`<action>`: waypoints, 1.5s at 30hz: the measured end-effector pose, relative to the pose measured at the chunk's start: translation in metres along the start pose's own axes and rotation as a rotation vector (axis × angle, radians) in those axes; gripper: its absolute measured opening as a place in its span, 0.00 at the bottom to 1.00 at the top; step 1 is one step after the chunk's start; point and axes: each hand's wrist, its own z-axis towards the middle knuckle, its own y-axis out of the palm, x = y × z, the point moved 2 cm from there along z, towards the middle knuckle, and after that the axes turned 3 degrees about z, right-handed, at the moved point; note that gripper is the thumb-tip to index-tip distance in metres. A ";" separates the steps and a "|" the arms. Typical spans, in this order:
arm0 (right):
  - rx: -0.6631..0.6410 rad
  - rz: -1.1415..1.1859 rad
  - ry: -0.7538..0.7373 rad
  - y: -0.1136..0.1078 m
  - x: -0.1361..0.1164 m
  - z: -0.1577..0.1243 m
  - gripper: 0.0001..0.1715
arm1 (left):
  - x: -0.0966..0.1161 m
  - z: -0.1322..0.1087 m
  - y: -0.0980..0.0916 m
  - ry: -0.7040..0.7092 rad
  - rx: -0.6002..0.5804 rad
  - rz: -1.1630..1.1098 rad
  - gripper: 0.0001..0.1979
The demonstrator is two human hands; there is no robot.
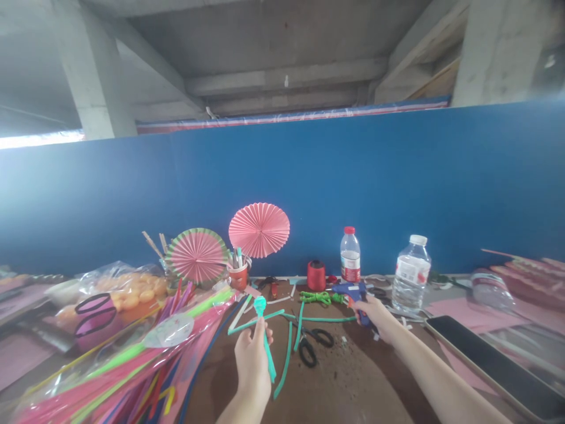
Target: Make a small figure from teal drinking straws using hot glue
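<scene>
Pinched upright in my left hand (252, 353) is a teal pipe cleaner (260, 305) with a coiled, rounded top; its lower length hangs below my fingers. My right hand (373, 315) is wrapped round the handle of a blue glue gun (353, 288), whose nozzle points left. Between my hands, loose teal pipe cleaners (286, 359) lie on the brown table (331, 391). Black-handled scissors (311, 347) rest across there too. A bundle of green cord (315, 298) is just left of the glue gun.
Bagged coloured pipe cleaners (145, 353) fill the left side. Behind stand pink paper fans (259, 229), a cup of pens (238, 275), a red thread spool (316, 275) and two bottles (411, 274). A phone (489, 359) lies at right. A blue panel (353, 171) closes the back.
</scene>
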 end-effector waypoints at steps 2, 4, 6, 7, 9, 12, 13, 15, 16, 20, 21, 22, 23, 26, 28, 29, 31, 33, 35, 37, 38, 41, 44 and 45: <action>0.081 -0.130 -0.042 -0.004 -0.002 0.002 0.10 | 0.000 0.000 0.000 -0.004 -0.002 0.002 0.14; 0.176 -0.264 -0.098 -0.007 -0.006 0.001 0.10 | 0.000 0.001 0.000 -0.008 0.001 0.007 0.14; 0.282 -0.388 -0.172 -0.008 -0.014 -0.003 0.10 | 0.000 0.001 0.000 -0.010 0.005 0.011 0.15; 0.332 -0.443 -0.212 -0.007 -0.019 -0.006 0.10 | 0.001 0.001 0.000 -0.009 0.008 0.012 0.15; 0.410 -0.542 -0.293 -0.001 -0.029 -0.016 0.17 | 0.002 0.001 0.000 -0.003 0.007 0.015 0.14; 0.390 -0.654 -0.430 0.017 -0.044 -0.036 0.22 | 0.005 0.002 0.000 0.009 0.003 0.022 0.15; 0.332 -0.686 -0.488 0.027 -0.048 -0.042 0.20 | 0.006 0.002 0.000 0.014 0.004 0.026 0.15; 0.128 -0.743 -0.620 0.049 -0.054 -0.057 0.15 | 0.006 0.003 -0.001 0.024 0.009 0.037 0.15; -0.007 -0.768 -0.690 0.062 -0.055 -0.065 0.14 | 0.006 0.004 -0.002 0.027 0.012 0.045 0.15; -0.427 -0.864 -0.878 0.103 -0.052 -0.097 0.20 | 0.004 0.007 -0.004 0.039 0.008 0.059 0.15; -0.473 -0.897 -0.891 0.109 -0.051 -0.102 0.19 | 0.004 0.007 -0.004 0.042 0.006 0.057 0.15; -0.486 -0.923 -0.892 0.112 -0.050 -0.106 0.18 | 0.004 0.008 -0.004 0.046 0.005 0.054 0.15; -0.482 -0.950 -0.886 0.114 -0.049 -0.108 0.17 | 0.004 0.008 -0.003 0.049 0.005 0.052 0.15; -0.421 -1.011 -0.844 0.110 -0.049 -0.108 0.14 | 0.005 0.008 -0.003 0.059 0.007 0.051 0.16; -0.389 -1.040 -0.820 0.107 -0.049 -0.105 0.13 | 0.005 0.007 -0.003 0.064 0.004 0.052 0.16; -0.377 -1.051 -0.810 0.105 -0.049 -0.103 0.12 | 0.005 0.007 -0.003 0.066 0.001 0.054 0.16; -0.357 -1.068 -0.794 0.104 -0.048 -0.100 0.12 | 0.005 0.006 -0.003 0.069 -0.008 0.059 0.16; -0.340 -1.076 -0.782 0.103 -0.046 -0.098 0.14 | 0.004 0.006 -0.003 0.072 -0.021 0.065 0.16; -0.328 -1.072 -0.773 0.102 -0.044 -0.097 0.15 | 0.004 0.005 -0.003 0.075 -0.032 0.068 0.16; -0.319 -1.058 -0.764 0.101 -0.043 -0.096 0.14 | 0.005 0.005 -0.003 0.077 -0.040 0.065 0.15; -0.314 -1.045 -0.761 0.101 -0.044 -0.096 0.13 | 0.006 0.005 -0.002 0.076 -0.044 0.063 0.15; -0.302 -0.990 -0.781 0.100 -0.050 -0.098 0.14 | 0.010 0.002 0.001 0.065 -0.072 0.055 0.15; -0.239 -0.694 -0.753 0.099 -0.062 -0.102 0.17 | 0.014 -0.006 0.006 0.036 -0.150 0.050 0.16; -0.221 -0.547 -0.696 0.099 -0.066 -0.103 0.17 | 0.015 -0.009 0.009 0.027 -0.189 0.050 0.15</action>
